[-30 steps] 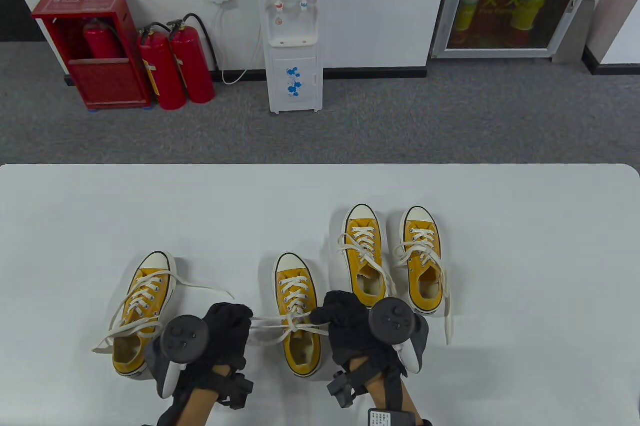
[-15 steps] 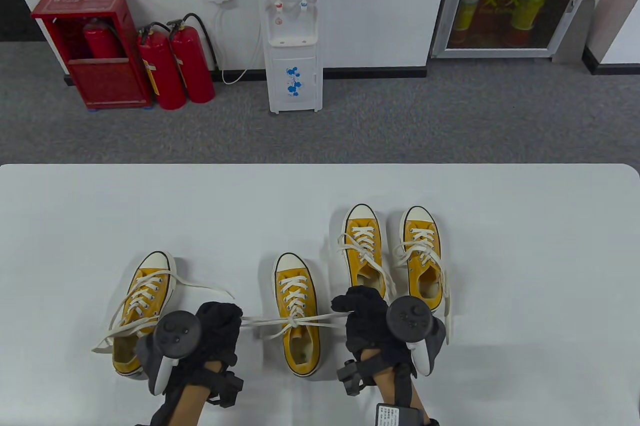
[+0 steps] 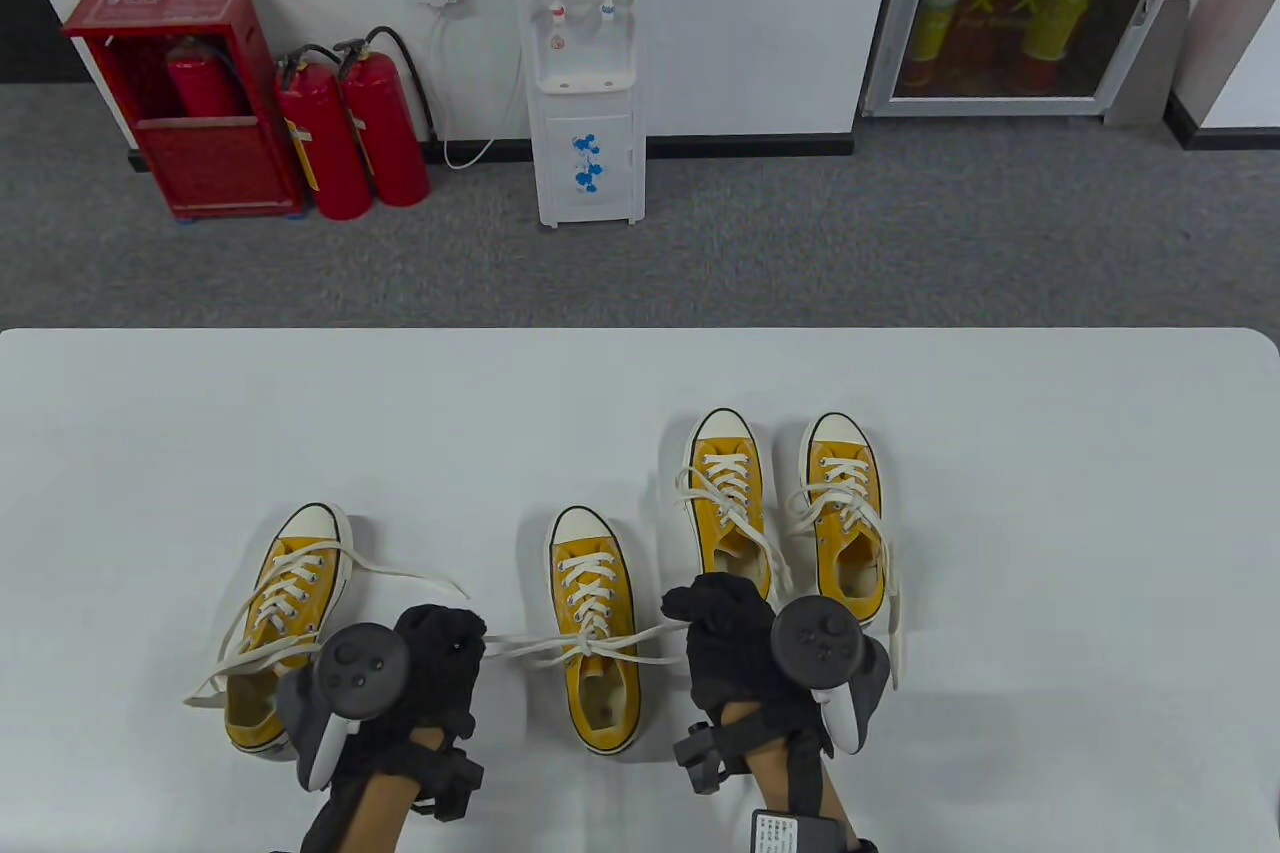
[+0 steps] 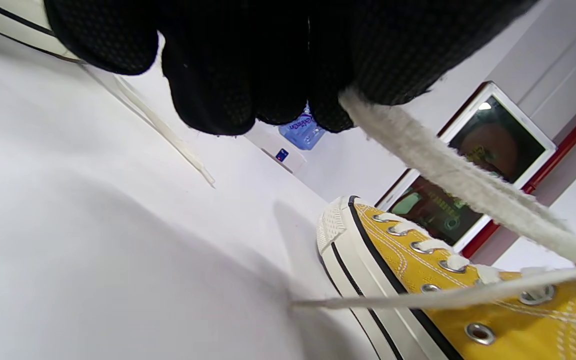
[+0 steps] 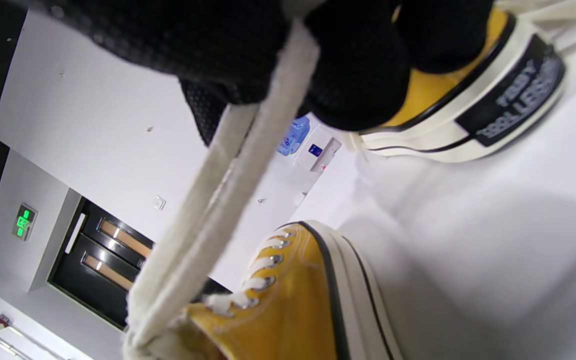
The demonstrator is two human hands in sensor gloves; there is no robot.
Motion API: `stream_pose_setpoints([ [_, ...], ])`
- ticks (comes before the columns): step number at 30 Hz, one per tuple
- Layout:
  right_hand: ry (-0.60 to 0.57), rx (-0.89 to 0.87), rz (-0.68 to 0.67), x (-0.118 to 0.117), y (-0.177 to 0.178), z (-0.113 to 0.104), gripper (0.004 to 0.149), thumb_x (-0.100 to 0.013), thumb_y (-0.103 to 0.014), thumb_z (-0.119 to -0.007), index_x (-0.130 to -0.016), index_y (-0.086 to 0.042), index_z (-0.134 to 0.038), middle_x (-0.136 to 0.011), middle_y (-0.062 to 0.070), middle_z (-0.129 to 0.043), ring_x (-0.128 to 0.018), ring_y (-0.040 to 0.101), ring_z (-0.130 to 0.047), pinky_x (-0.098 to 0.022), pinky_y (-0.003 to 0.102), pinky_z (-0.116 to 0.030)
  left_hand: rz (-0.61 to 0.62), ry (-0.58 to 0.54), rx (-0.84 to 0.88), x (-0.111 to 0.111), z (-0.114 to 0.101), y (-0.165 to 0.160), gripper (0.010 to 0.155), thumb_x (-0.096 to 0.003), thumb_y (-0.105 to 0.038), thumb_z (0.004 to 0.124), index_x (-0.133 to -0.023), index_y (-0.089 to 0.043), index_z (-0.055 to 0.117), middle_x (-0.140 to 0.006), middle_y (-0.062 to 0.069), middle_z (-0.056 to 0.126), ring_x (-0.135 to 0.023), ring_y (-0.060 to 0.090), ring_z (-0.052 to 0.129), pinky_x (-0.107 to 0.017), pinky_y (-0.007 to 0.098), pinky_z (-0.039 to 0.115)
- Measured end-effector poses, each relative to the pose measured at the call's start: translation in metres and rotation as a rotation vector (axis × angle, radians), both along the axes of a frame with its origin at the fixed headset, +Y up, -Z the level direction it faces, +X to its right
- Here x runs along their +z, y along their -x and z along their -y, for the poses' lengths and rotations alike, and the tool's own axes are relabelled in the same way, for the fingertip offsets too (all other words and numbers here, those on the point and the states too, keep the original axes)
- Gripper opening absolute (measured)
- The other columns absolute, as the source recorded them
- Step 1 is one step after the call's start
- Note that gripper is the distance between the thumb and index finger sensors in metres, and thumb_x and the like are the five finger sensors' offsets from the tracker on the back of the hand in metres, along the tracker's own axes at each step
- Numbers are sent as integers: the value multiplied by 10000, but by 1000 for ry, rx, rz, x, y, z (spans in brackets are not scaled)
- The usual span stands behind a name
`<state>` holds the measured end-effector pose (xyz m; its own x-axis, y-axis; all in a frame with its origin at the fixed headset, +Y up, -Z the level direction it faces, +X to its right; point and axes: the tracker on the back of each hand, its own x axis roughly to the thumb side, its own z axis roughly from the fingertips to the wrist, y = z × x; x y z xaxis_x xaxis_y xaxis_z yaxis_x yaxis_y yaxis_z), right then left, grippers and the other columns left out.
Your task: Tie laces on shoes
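A white desk (image 3: 640,393) with rounded far corners fills the lower half of the table view, standing on grey carpet. Against the white wall behind it are a red extinguisher cabinet (image 3: 185,98), two red fire extinguishers (image 3: 350,133), a white water dispenser (image 3: 585,63) and a framed glass cabinet (image 3: 1040,3) holding more extinguishers.

Four yellow canvas shoes sit on the desk, toes pointing away from the person. The left shoe (image 3: 280,623) has loose laces trailing over the desk. The two right shoes (image 3: 785,513) stand side by side, farther back, with bows on them. The middle shoe (image 3: 592,628) lies between the two hands, and its white lace (image 3: 575,645) is stretched sideways across its opening, crossed in a knot over the tongue.

The left hand (image 3: 435,668) is low over the desk just left of the middle shoe, beside the left shoe's heel, its fingers (image 4: 228,65) curled and pinching a lace end. The right hand (image 3: 735,638) is just right of the middle shoe, close to the heel of the nearer right shoe, its fingers (image 5: 353,65) bunched and pinching a doubled strand of the lace, as the right wrist view shows. Each hand carries a grey tracker on its back.
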<state>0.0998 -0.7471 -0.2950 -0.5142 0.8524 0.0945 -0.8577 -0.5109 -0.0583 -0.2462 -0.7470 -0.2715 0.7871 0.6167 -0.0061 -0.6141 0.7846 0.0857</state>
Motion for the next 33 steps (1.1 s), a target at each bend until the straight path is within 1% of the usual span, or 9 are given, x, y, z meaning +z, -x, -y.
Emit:
stream_pose_setpoints([
  [5,-34,45,-40,3,10,-1,425,-429,-213,-819,-840,-151,-902,-959,86,-733,-734,303,-866,-655,626,-571,41,-40,-53,4,-8,-6,504,-467,-459,823,-926,-252,817,-1001,121,807,-758,360,931,-651,663,650],
  [9,-58,100,-81,7,20,-2,471,-430,-246,-829,-892,-160,-859,-995,83,-700,-844,352,-803,-680,651,-517,100,-51,-93,8,-13,-14,589,-471,-503,803,-996,-244,736,-1084,142,699,-883,408,834,-685,702,575],
  [14,-41,179,-142,10,33,0,573,-430,-360,-864,-960,-158,-783,-1041,88,-637,-899,374,-741,-691,672,-470,180,-65,-179,13,-19,-24,696,-473,-568,761,-1076,-252,617,-1175,156,542,-1035,457,663,-721,754,455],
  [16,-35,217,-158,12,38,2,624,-419,-415,-885,-982,-174,-762,-1047,82,-635,-904,374,-729,-698,701,-407,206,-68,-220,14,-20,-28,722,-469,-590,746,-1094,-265,586,-1200,154,486,-1085,470,579,-729,769,408],
  [19,5,269,-187,12,43,6,716,-401,-494,-897,-1014,-173,-713,-1060,87,-606,-895,362,-729,-700,696,-413,231,-59,-257,16,-21,-32,765,-466,-613,730,-1121,-275,527,-1227,150,414,-1129,489,465,-731,789,329],
  [22,41,322,-199,12,49,11,771,-389,-527,-900,-1030,-163,-674,-1055,96,-599,-856,346,-753,-688,661,-473,255,-40,-279,16,-21,-34,789,-467,-624,719,-1135,-278,484,-1239,151,359,-1142,501,397,-727,797,282],
  [27,96,385,-191,12,53,17,795,-391,-532,-890,-1038,-147,-634,-1010,105,-647,-744,294,-835,-626,593,-602,262,-23,-284,17,-20,-35,788,-468,-622,716,-1136,-275,480,-1239,153,347,-1141,505,390,-723,800,270],
  [31,142,383,-182,11,54,22,786,-401,-541,-872,-1025,-124,-640,-892,92,-793,-552,217,-944,-514,524,-735,256,-12,-281,17,-20,-34,788,-469,-620,715,-1136,-270,481,-1239,155,345,-1139,508,387,-721,802,267],
  [33,174,396,-164,10,55,25,787,-405,-554,-865,-1021,-123,-631,-843,85,-826,-454,169,-975,-447,484,-788,253,-7,-281,16,-20,-34,785,-471,-619,714,-1135,-272,480,-1238,153,346,-1140,507,388,-721,802,266],
])
